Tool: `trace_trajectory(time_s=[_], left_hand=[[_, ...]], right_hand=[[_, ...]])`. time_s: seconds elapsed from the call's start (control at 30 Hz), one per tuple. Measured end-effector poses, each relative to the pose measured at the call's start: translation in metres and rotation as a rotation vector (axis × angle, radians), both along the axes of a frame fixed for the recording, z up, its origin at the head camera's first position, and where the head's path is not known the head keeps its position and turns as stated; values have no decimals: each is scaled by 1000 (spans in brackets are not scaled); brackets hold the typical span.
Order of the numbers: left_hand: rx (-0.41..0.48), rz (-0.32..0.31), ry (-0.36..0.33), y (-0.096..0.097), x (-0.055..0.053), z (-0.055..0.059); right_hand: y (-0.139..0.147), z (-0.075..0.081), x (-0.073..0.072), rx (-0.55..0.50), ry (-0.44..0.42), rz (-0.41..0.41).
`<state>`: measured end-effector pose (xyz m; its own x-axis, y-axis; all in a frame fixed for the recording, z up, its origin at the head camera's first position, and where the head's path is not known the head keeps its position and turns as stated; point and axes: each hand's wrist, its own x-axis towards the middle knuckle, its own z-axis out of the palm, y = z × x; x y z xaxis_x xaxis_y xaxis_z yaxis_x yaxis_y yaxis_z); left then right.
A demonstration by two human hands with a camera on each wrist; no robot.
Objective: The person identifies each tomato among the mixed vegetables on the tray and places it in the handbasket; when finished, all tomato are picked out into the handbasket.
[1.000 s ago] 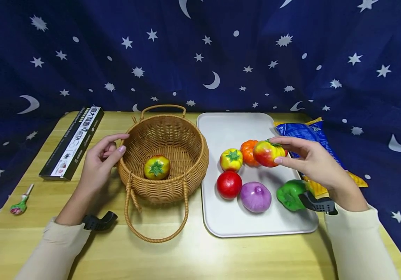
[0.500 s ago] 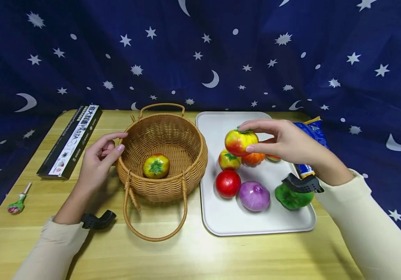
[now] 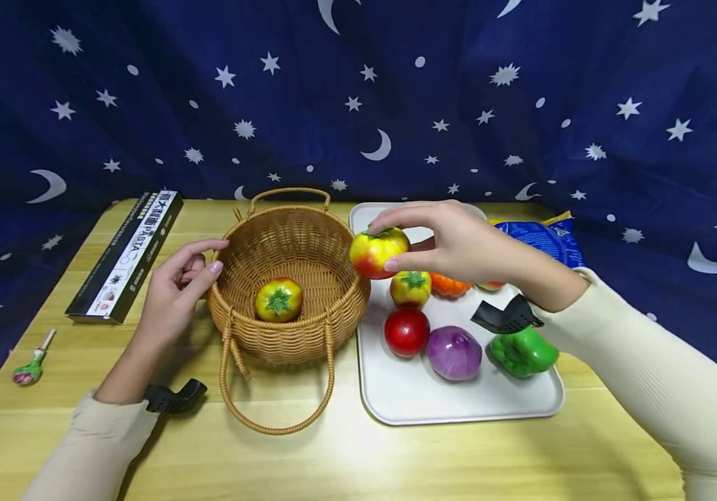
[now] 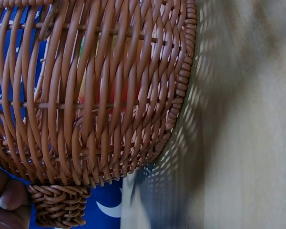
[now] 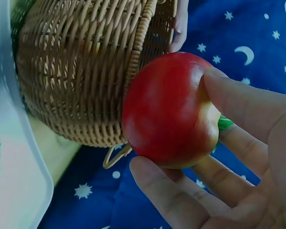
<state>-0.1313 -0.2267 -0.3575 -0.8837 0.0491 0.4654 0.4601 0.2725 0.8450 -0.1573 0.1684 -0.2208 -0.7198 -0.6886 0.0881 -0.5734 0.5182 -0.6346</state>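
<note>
In the head view, holds a red-and-yellow tomato [image 3: 379, 252] in the right hand [image 3: 459, 240], pinched between thumb and fingertips, above or just beside the right rim of the basket [image 3: 289, 348]; cannot tell the exact height. Keeps a light grip on the opposite rim with the thumb and forefinger of the left hand [image 3: 177, 285]. Judging the tomato by its gloss, looks stiff, probably light and rather slippery, not likely to bruise; best to take hold around the wide middle. Offers bare room inside the basket behind and to the right of the single fruit [image 3: 279, 300] there, within a raised rim. Watch the front handle [image 3: 277, 431], folded out low toward the near side. On the tray [image 3: 459, 403], shows close neighbours near the left edge: a yellow fruit [image 3: 411, 289], a red ball [image 3: 406, 332] and an onion [image 3: 454, 353]. In the left wrist view, shows a firm, gappy weave, with only a bit of left finger in the corner; cannot tell the grip from there. In the right wrist view, shows a smooth red underside facing the camera, gripped by thumb on one side and fingers on the other, with green leaves [image 5: 224, 122] toward the palm; cannot tell whether touching the rim or apart.
</note>
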Motion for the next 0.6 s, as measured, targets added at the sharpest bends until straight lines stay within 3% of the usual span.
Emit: trace_trajectory(time_s=[0.2, 0.3, 0.47, 0.6], left_hand=[[2, 1, -8, 1, 1, 0], [-1, 3, -4, 1, 1, -1], [-2, 7, -8, 0, 1, 0], [-3, 6, -11, -1, 1, 0]], right_hand=[[-28, 8, -13, 53, 94, 109], [-42, 13, -27, 129, 122, 119], [-68, 23, -53, 228, 95, 151], [-87, 21, -68, 256, 65, 230]])
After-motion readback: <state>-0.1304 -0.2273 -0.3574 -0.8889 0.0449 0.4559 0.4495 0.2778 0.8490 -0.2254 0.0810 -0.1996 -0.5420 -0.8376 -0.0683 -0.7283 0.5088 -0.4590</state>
